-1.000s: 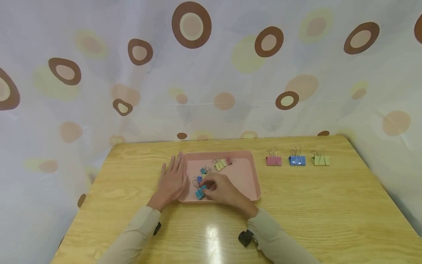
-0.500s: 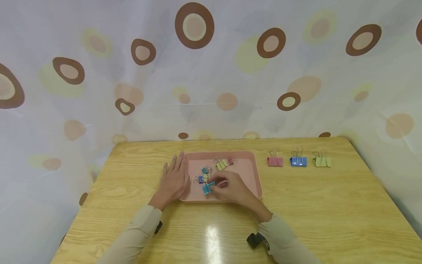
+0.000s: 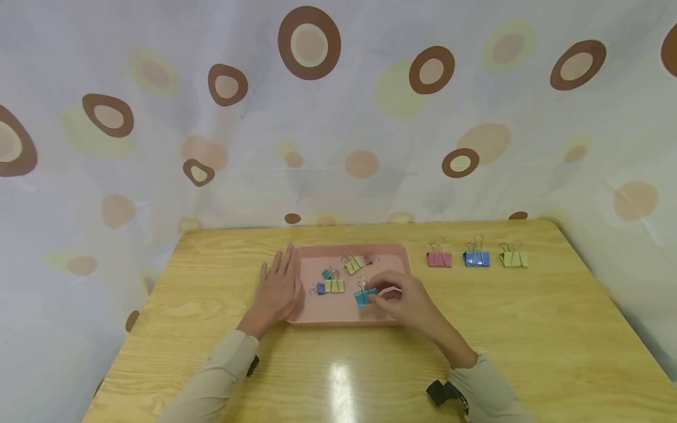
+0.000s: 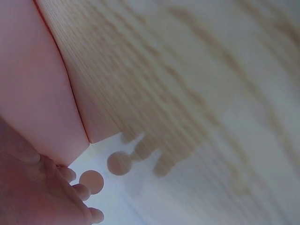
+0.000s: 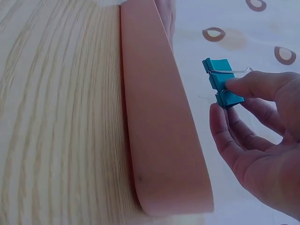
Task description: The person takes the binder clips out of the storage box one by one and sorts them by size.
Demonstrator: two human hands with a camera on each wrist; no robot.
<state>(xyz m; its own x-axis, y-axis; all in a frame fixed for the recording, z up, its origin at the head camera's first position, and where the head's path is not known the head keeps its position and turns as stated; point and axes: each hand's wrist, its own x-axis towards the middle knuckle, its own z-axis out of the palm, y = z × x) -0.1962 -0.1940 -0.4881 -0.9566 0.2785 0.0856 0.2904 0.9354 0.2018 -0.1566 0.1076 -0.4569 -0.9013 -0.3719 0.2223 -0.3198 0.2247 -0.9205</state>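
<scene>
My right hand (image 3: pixel 399 296) pinches a teal binder clip (image 3: pixel 365 296) between thumb and fingers, over the right half of the pink tray (image 3: pixel 317 317). In the right wrist view the clip (image 5: pixel 222 82) shows its metal handle, with the thumb pressed on its side. My left hand (image 3: pixel 275 291) lies with straight fingers along the tray's left wall. Inside the tray are two light green clips, one (image 3: pixel 334 286) beside a small blue clip (image 3: pixel 320 288) and one (image 3: pixel 353 264) near a small pink clip (image 3: pixel 370 259). A small teal clip (image 3: pixel 328 273) lies at the left.
Right of the tray, a row of larger binder clips stands on the wooden table (image 3: pixel 529 329): pink (image 3: pixel 439 258), blue (image 3: pixel 477 258) and light green (image 3: pixel 515 258). A patterned curtain (image 3: pixel 328 123) hangs behind the table's back edge.
My right hand has carried the teal binder clip rightward across the tray, away from the other clips, uncovering the light green clip beside the blue one. The left hand has stayed put.
</scene>
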